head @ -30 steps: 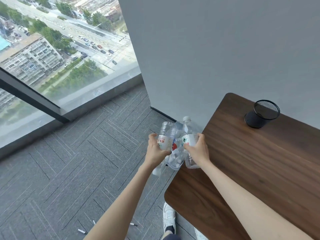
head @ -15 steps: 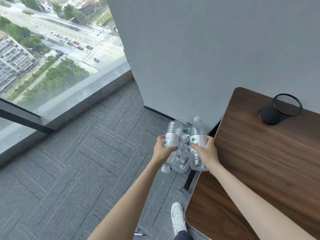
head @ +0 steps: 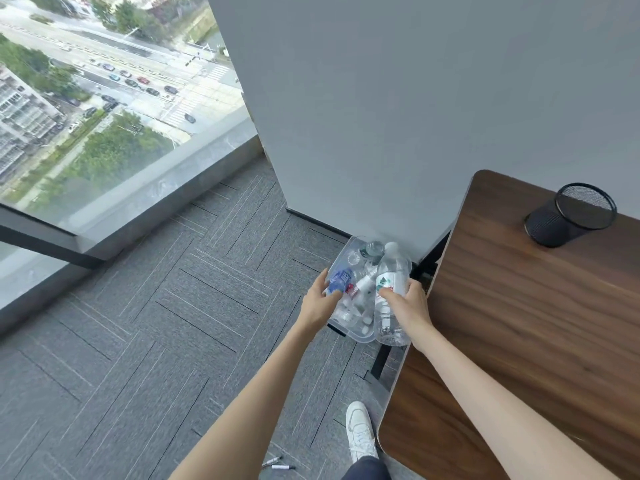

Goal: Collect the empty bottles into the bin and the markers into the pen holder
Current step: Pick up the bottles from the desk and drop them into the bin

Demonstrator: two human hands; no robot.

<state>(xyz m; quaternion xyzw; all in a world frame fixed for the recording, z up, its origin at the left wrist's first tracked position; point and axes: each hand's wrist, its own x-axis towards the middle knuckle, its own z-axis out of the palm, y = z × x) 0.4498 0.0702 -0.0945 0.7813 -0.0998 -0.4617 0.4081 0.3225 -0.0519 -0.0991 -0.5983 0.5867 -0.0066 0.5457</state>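
A clear plastic bin [head: 347,251] stands on the carpet against the wall, beside the desk's left end, with several empty bottles lying in it. My right hand [head: 408,304] grips a clear bottle [head: 390,271] with a green logo, upright over the bin's right side. My left hand [head: 318,301] hovers at the bin's left rim, fingers apart, just above a blue-labelled bottle [head: 341,279] and a red-labelled bottle [head: 362,289] inside. Two markers [head: 277,463] lie on the floor by my foot. A black mesh pen holder [head: 571,216] stands on the desk's far end.
The dark wooden desk [head: 526,323] fills the right side, with a black desk leg [head: 381,360] beside the bin. A grey wall rises behind the bin. My white shoe [head: 360,431] is on the grey carpet. A floor-length window runs along the left.
Both hands have lowered toward the bin. My left hand has let go of its red-labelled bottle, which now lies in the bin. My right hand still holds its bottle.
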